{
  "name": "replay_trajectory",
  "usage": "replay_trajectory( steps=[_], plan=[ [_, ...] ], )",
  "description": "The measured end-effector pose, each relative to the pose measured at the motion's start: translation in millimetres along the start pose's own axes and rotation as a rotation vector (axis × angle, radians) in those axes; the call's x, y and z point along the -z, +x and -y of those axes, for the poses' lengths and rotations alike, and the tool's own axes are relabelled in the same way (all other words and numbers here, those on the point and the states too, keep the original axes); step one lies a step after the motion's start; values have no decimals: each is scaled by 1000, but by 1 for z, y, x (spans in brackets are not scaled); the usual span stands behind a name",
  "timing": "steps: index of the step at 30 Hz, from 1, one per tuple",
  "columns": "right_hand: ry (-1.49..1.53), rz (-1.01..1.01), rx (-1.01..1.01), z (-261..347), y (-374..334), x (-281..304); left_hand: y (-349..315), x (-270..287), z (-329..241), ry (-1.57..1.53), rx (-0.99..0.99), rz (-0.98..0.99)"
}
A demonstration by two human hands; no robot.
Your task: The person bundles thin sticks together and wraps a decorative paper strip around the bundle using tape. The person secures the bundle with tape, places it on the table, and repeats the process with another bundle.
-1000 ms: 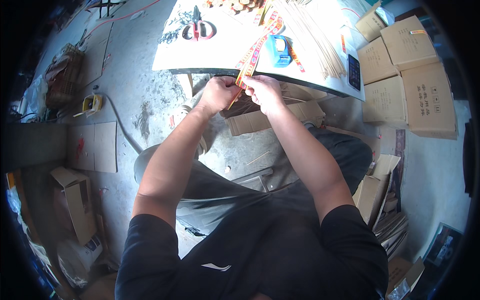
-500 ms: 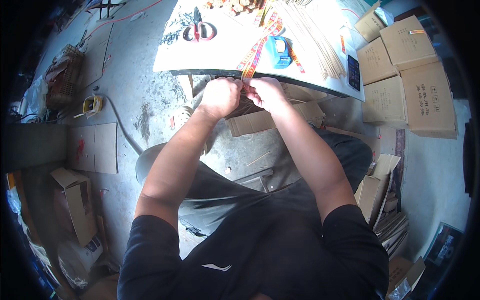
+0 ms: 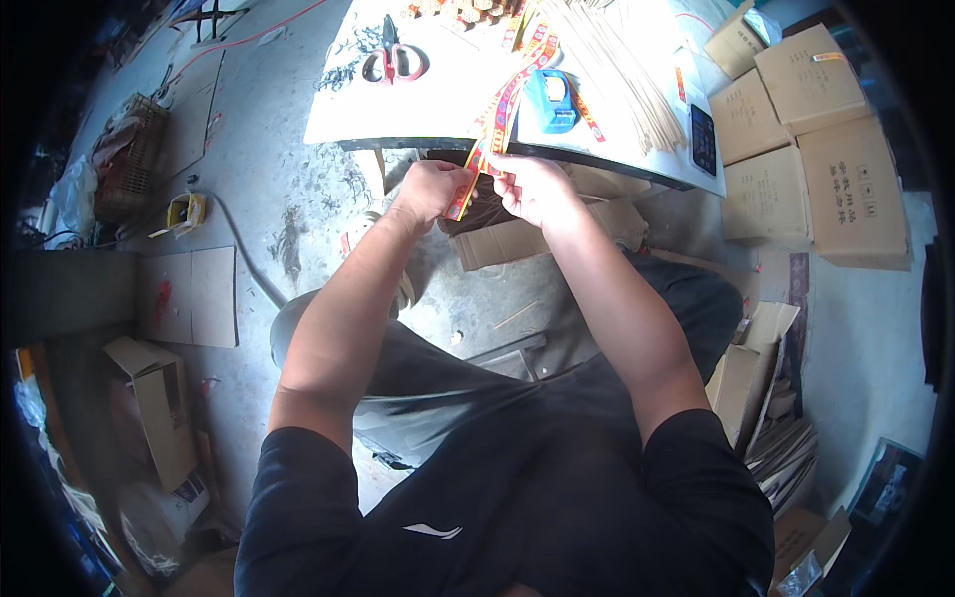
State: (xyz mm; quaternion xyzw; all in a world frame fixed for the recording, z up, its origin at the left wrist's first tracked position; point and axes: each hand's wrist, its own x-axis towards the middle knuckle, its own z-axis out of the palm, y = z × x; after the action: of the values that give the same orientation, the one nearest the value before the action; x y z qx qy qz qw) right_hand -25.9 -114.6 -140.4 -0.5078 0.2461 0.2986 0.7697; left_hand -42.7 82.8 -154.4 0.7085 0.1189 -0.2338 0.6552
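Observation:
Just off the table's near edge, my left hand (image 3: 434,189) is closed, its fingers pinching a red and yellow patterned ribbon (image 3: 508,97). One end of the ribbon sticks out below the fingers; the rest runs up over the tabletop. Beside it on the right, my right hand (image 3: 535,189) also pinches the ribbon at the edge, thumb and fingertips together. A blue tape dispenser (image 3: 553,104) stands on the table just beyond my right hand. Red-handled scissors (image 3: 394,64) lie farther off to the left.
Long thin sticks (image 3: 629,88) and a phone (image 3: 702,139) lie on the right of the white table (image 3: 343,114). Bundles with red ends (image 3: 463,12) are at its far side. Cardboard boxes (image 3: 856,189) are stacked at right; an open carton (image 3: 507,245) sits beneath the table.
My left hand has moved slightly down and left, away from my right hand. The ribbon's end now shows between them, where the hands were together before.

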Motion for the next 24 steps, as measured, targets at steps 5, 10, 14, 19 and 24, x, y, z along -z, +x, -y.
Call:
replay_trajectory(
  steps=[5, 10, 14, 19, 24],
  plan=[
    [-97, -16, -21, -11, -23, -11, 1, 1, 0, -185, 77, 73],
    [-154, -84, -4, -29, -31, -14, -4, -8, -6, -314, 127, 87],
    [-178, -128, 0, -38, -34, -17, 3, -10, 0, -497, 119, 65],
    [-189, -128, 11, -44, -35, -18, 7, -17, 8, -658, 136, 140],
    [-171, -139, 22, -50, -40, -18, -6, -25, -1, -601, 159, 144]
  ],
)
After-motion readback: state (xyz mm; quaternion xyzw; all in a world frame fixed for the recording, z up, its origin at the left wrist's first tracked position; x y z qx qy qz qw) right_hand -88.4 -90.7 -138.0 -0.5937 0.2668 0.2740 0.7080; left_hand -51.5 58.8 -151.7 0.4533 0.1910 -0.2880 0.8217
